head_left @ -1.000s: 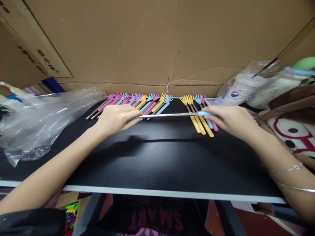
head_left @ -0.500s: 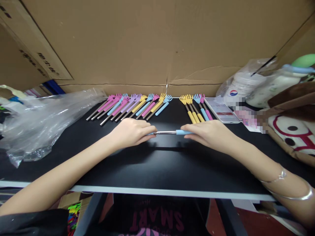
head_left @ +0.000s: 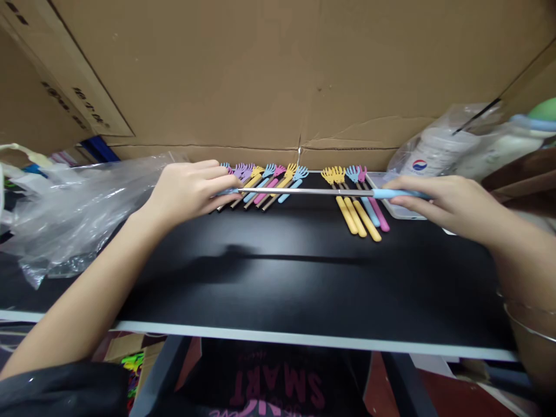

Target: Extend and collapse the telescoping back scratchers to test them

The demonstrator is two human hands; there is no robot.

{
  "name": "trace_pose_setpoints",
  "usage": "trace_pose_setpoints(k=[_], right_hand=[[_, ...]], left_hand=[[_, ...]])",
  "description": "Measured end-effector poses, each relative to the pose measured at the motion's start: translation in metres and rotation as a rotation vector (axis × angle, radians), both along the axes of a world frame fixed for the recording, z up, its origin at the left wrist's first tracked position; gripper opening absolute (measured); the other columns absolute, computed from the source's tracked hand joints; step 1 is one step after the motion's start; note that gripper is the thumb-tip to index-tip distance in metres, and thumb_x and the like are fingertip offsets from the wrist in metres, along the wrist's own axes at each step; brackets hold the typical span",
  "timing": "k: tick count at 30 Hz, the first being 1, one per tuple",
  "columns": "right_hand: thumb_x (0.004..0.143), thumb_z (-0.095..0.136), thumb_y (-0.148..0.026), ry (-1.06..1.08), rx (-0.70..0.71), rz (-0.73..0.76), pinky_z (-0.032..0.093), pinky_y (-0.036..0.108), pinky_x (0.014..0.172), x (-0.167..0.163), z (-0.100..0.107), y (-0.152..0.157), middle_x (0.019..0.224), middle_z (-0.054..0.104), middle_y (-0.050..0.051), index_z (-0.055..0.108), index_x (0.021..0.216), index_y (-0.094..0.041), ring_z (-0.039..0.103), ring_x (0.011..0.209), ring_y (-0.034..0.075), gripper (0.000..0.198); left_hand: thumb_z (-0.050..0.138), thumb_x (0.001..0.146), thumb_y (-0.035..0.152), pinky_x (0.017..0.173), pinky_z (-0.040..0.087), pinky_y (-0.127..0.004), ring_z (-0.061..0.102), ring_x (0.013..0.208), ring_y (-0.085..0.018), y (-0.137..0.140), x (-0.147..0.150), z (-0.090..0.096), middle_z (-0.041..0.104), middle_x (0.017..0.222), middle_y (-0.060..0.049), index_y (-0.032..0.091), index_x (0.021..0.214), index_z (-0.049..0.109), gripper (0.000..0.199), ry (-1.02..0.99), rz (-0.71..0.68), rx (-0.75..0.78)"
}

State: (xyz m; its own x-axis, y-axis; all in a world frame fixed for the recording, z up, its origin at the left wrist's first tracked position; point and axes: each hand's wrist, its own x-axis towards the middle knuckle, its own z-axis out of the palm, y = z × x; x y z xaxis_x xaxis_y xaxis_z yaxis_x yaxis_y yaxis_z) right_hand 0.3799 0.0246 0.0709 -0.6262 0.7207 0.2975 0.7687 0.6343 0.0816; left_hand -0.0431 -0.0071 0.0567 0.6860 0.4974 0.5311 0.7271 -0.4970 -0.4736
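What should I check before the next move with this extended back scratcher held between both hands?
1. Left hand grips the head end: ok.
2. Right hand holds the blue handle: ok.
3. Telescopic rod straight, level above the black table: ok.
4. Rod fully extended: cannot tell.
5. Left row of scratchers undisturbed under the rod: ok.
6. Right group of four scratchers clear of the right hand: ok.

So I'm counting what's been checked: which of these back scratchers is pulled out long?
The blue-handled one held in the air between the left hand and right hand; its steel rod is extended. The rest lie short on the table.
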Motion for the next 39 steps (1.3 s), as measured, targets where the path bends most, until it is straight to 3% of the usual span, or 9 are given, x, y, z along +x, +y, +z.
trace_pose_setpoints(k=[9,14,20,23,29,33,39], right_hand=[[0.095,0.021,-0.058,-0.097,0.151,-0.024,0.033,0.027,0.052,-0.01,-0.019,0.004,0.076,0.07,0.007,0.064,0.09,-0.021,0.061,0.063,0.019,0.056],[0.097,0.026,-0.051,-0.058,0.215,0.014,0.032,0.028,0.052,-0.021,-0.031,0.004,0.077,0.071,0.007,0.065,0.094,-0.021,0.062,0.062,0.019,0.049],[0.099,0.032,-0.043,-0.094,0.171,0.251,0.028,0.025,0.05,-0.067,-0.052,-0.027,0.074,0.071,0.002,0.064,0.092,-0.021,0.063,0.061,0.013,0.04],[0.099,0.032,-0.043,-0.103,0.161,0.283,0.027,0.025,0.049,-0.076,-0.059,-0.034,0.071,0.07,0.001,0.063,0.093,-0.02,0.063,0.057,0.012,0.039],[0.099,0.031,-0.045,-0.088,0.175,0.271,0.029,0.024,0.05,-0.071,-0.052,-0.032,0.073,0.071,0.001,0.062,0.095,-0.021,0.063,0.06,0.012,0.039],[0.098,0.026,-0.049,-0.101,0.163,0.216,0.029,0.024,0.049,-0.061,-0.045,-0.025,0.063,0.066,0.0,0.063,0.093,-0.023,0.059,0.054,0.014,0.045],[0.096,0.023,-0.057,-0.12,0.029,0.008,0.032,0.026,0.05,-0.018,-0.024,0.005,0.064,0.065,0.003,0.062,0.094,-0.024,0.055,0.051,0.016,0.051]], left_hand=[[0.035,0.098,0.039,0.052,0.032,-0.024,0.061,0.067,-0.013,0.009,0.005,-0.025,0.068,0.074,-0.001,0.021,0.083,0.065,0.037,0.034,-0.022,-0.046],[0.037,0.098,0.037,0.051,0.031,-0.024,0.061,0.065,-0.012,0.008,0.014,-0.032,0.068,0.071,-0.001,0.02,0.082,0.064,0.036,-0.018,-0.039,-0.069],[0.039,0.098,0.035,0.051,0.032,-0.022,0.06,0.061,-0.009,-0.011,0.057,-0.051,0.065,0.068,0.002,0.02,0.084,0.062,0.031,-0.016,-0.224,-0.222],[0.039,0.099,0.035,0.049,0.03,-0.023,0.059,0.059,-0.009,-0.015,0.066,-0.056,0.063,0.066,0.002,0.019,0.084,0.061,0.032,-0.015,-0.245,-0.239],[0.037,0.099,0.036,0.049,0.028,-0.022,0.06,0.06,-0.009,-0.016,0.062,-0.047,0.065,0.067,0.001,0.02,0.087,0.063,0.032,-0.024,-0.235,-0.211],[0.039,0.098,0.037,0.05,0.03,-0.022,0.062,0.065,-0.009,-0.01,0.053,-0.042,0.068,0.073,0.001,0.021,0.087,0.063,0.031,-0.036,-0.206,-0.228],[0.036,0.098,0.041,0.054,0.035,-0.021,0.066,0.076,-0.013,0.014,0.019,-0.035,0.071,0.085,-0.002,0.021,0.091,0.065,0.036,-0.028,-0.077,-0.209]])
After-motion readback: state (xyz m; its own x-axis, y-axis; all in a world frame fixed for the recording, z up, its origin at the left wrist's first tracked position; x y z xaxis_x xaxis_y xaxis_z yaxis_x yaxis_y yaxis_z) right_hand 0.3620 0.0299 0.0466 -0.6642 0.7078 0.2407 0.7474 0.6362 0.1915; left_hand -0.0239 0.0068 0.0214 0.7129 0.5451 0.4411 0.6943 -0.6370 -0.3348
